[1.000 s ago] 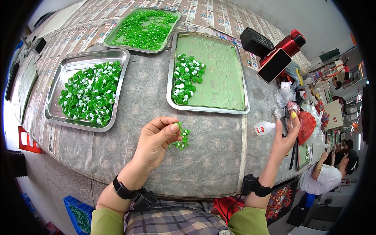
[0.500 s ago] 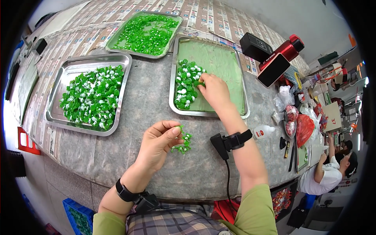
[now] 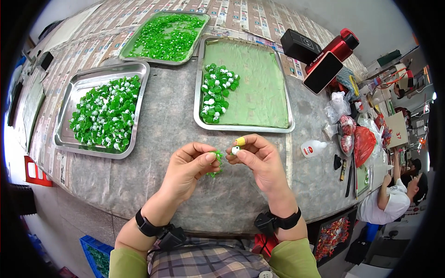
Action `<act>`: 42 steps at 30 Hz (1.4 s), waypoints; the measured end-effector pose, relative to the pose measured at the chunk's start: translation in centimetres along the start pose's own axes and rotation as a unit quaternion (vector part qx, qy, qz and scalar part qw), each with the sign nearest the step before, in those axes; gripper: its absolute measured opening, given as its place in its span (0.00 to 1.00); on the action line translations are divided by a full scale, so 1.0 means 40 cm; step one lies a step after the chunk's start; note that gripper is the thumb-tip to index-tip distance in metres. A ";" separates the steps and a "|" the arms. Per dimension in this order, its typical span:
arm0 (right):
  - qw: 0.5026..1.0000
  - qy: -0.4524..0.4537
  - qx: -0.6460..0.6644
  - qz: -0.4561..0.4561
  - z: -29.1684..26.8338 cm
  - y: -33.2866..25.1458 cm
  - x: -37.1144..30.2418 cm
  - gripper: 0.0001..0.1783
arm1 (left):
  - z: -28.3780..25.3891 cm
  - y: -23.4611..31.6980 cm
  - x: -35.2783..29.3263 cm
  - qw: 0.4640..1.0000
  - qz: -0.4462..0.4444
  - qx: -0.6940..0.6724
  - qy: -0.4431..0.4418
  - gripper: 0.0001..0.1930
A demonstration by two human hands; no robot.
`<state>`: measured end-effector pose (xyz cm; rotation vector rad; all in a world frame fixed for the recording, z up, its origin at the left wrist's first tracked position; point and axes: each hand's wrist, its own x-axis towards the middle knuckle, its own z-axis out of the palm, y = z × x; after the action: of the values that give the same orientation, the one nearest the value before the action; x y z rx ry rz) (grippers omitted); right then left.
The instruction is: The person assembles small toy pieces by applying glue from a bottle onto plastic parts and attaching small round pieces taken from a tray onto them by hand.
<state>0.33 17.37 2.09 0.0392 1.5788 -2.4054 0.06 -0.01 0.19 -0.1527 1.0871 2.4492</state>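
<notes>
Over the grey table covering, my left hand [image 3: 191, 166] is closed in a pinch on small bright green plastic pieces [image 3: 216, 157], which hang from the fingertips. Close beside it, my right hand [image 3: 259, 162] pinches a small white bead with a dark dot [image 3: 235, 150], like a toy eye. Yellow tape wraps one right finger. Beyond both hands lies a green-lined metal tray [image 3: 252, 127], with green-and-white pieces [image 3: 218, 92] gathered along its left side. To the left, a second metal tray [image 3: 69, 139] holds a heap of green-and-white pieces [image 3: 105, 113].
Farther back sits a tray of small green pieces [image 3: 164, 37]. At right are a black box [image 3: 300, 45], a phone [image 3: 323, 72] against a red bottle [image 3: 345, 39], a white squeeze bottle [image 3: 313, 148] and a red plastic bag [image 3: 365, 146]. Another person [image 3: 394, 199] works at far right.
My right hand has come back from the green-lined tray to beside my left hand, now with a white bead in its fingertips. My left hand stays almost in place with the green pieces.
</notes>
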 end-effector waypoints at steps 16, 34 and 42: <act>0.997 0.019 -0.023 -0.073 0.033 0.027 -0.016 0.12 | -0.002 -0.006 0.001 0.999 0.018 0.033 0.003 0.07; 0.995 -0.008 -0.101 0.005 0.031 0.000 -0.022 0.12 | 0.009 0.009 -0.007 0.900 0.221 0.376 -0.010 0.04; 0.995 -0.035 -0.084 0.036 0.021 0.002 -0.019 0.12 | 0.016 0.022 -0.008 0.803 0.302 0.513 -0.031 0.05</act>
<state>1.18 16.74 2.47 -0.0201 1.7102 -2.1873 0.00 -0.17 1.30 0.7066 2.5316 1.8826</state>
